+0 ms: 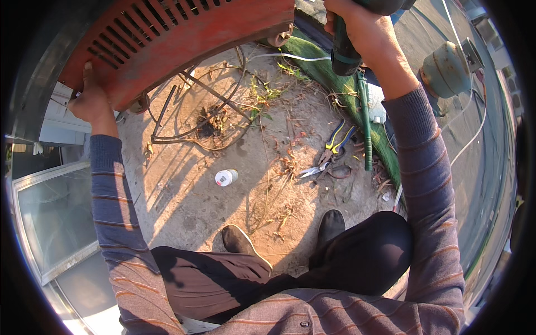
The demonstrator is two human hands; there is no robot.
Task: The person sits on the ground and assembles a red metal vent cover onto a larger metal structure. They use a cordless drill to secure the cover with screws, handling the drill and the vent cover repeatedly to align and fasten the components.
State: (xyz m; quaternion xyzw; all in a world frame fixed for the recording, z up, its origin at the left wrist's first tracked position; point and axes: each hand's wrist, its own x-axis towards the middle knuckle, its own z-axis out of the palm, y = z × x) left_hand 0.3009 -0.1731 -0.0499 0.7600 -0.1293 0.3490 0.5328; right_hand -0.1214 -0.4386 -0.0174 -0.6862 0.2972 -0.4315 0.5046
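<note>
At the upper left, my left hand (92, 100) grips the lower left corner of a red metal housing (184, 42) with a row of slots. Its thumb lies on the front face, while the other fingers are mostly hidden behind the edge. My right hand (365, 33), raised at the top right, is wrapped round the handle of a dark cordless drill (346, 61). The drill's upper body is partly cut off by the picture's edge, so its tip cannot be seen.
Pliers with blue-yellow handles (338, 139) lie by open scissor-like blades (314, 170) on the ground. A white-capped bottle (225, 177) lies near my feet. Bent rods (195, 134) stand under the housing. Green netting (318, 61), a gas canister (444, 70) and a hose are right; a framed window (56, 206) left.
</note>
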